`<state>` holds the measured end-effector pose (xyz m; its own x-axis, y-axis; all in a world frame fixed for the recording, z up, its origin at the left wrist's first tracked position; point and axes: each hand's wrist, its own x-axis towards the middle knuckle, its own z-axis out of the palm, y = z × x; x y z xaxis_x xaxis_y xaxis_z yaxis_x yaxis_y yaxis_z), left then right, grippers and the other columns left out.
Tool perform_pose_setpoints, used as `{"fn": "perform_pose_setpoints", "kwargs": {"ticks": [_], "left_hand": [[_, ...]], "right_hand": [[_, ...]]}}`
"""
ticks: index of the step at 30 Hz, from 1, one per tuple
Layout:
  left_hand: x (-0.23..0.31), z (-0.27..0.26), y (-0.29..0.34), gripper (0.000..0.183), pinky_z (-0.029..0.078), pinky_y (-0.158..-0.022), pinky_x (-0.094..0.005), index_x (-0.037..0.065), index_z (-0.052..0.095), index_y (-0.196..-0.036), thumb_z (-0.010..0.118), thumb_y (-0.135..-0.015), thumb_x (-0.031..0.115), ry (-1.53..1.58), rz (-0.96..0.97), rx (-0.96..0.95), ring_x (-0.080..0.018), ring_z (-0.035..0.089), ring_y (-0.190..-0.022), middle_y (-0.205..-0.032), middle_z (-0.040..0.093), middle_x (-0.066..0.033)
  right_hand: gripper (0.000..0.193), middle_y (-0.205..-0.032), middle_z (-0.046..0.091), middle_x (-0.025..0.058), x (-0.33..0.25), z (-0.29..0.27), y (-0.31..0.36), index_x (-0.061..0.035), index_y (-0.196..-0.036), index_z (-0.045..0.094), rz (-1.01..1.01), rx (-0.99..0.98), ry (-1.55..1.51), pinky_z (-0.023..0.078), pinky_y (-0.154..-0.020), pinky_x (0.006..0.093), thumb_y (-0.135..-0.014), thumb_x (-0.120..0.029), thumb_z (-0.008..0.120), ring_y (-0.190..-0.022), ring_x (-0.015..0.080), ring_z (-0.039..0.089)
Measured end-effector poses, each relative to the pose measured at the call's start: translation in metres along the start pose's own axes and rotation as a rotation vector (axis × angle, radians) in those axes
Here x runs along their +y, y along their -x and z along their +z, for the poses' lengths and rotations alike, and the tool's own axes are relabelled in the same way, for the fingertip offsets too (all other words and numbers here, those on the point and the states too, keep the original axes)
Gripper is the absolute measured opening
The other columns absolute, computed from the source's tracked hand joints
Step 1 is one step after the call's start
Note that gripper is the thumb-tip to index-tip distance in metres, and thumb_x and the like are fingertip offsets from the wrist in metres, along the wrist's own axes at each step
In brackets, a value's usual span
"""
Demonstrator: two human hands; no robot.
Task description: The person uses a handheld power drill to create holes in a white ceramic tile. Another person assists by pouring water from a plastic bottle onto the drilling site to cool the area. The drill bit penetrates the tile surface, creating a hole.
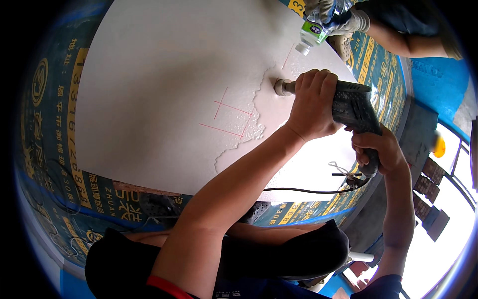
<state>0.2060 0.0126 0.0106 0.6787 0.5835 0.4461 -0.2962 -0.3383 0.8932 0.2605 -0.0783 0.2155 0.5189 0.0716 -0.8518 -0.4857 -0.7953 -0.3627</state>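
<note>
A dark power drill (356,107) lies between my two hands above a large white slab (149,99). My left hand (314,102) is wrapped round the drill's front end, just behind its metal hole-saw bit (283,87). The bit's end meets the slab, though the exact contact is hard to see. My right hand (381,149) grips the rear handle. A wet patch of liquid (269,104) spreads around the bit and down the slab. Thin red lines (233,105) are drawn on the slab left of the bit.
Another person's gloved hand (354,22) tilts a plastic bottle (312,34) neck down over the slab's far right. A black cable (308,190) runs from the drill handle across the near edge. Printed green floor covering (55,124) surrounds the slab. My legs are close below.
</note>
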Motion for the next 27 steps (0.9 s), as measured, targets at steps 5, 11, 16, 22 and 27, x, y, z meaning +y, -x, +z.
{"fn": "perform_pose_setpoints", "kwargs": {"ticks": [5,11,16,22,27], "left_hand": [[0.0,0.002,0.003,0.086,0.042,-0.101,-0.0531,0.002,0.048,-0.128,0.094,-0.062,0.03,-0.019,0.009,-0.003,-0.0415,0.057,-0.115,-0.122,0.058,-0.0208],[0.001,0.002,0.005,0.084,0.042,-0.101,-0.0531,0.001,0.049,-0.129,0.093,-0.063,0.03,-0.022,0.016,-0.019,-0.0415,0.057,-0.115,-0.122,0.058,-0.0207],[0.002,0.001,0.007,0.083,0.042,-0.102,-0.0534,0.001,0.05,-0.128,0.092,-0.063,0.03,-0.015,0.023,-0.02,-0.0416,0.057,-0.115,-0.122,0.059,-0.0208],[0.003,0.002,0.01,0.077,0.042,-0.102,-0.0535,0.0,0.05,-0.127,0.089,-0.067,0.028,-0.021,0.035,-0.017,-0.0421,0.057,-0.115,-0.123,0.058,-0.021],[0.002,0.001,0.012,0.077,0.042,-0.103,-0.0541,0.0,0.05,-0.127,0.09,-0.067,0.027,-0.018,0.041,-0.005,-0.0421,0.056,-0.116,-0.123,0.058,-0.0211]], "right_hand": [[0.037,-0.069,0.06,0.005,0.006,0.0,-0.001,0.0046,-0.112,0.068,-0.007,-0.004,-0.012,0.047,-0.051,0.0293,-0.082,-0.014,0.079,-0.051,0.0134,0.057],[0.04,-0.069,0.06,0.0047,0.016,-0.003,-0.002,0.0043,-0.113,0.068,-0.009,0.004,-0.026,0.047,-0.052,0.0288,-0.081,-0.016,0.079,-0.051,0.0133,0.056],[0.04,-0.068,0.06,0.0046,0.021,-0.002,-0.002,0.0038,-0.112,0.068,-0.017,-0.003,-0.016,0.046,-0.053,0.0287,-0.08,-0.017,0.079,-0.051,0.0133,0.056],[0.038,-0.066,0.06,0.0039,0.025,0.0,-0.001,0.0022,-0.111,0.069,-0.015,0.014,0.009,0.045,-0.053,0.0283,-0.08,-0.018,0.08,-0.051,0.0128,0.056],[0.039,-0.065,0.06,0.0035,0.028,0.001,-0.001,0.0019,-0.111,0.07,-0.029,0.004,0.028,0.045,-0.053,0.0284,-0.08,-0.018,0.08,-0.051,0.0125,0.056]]}}
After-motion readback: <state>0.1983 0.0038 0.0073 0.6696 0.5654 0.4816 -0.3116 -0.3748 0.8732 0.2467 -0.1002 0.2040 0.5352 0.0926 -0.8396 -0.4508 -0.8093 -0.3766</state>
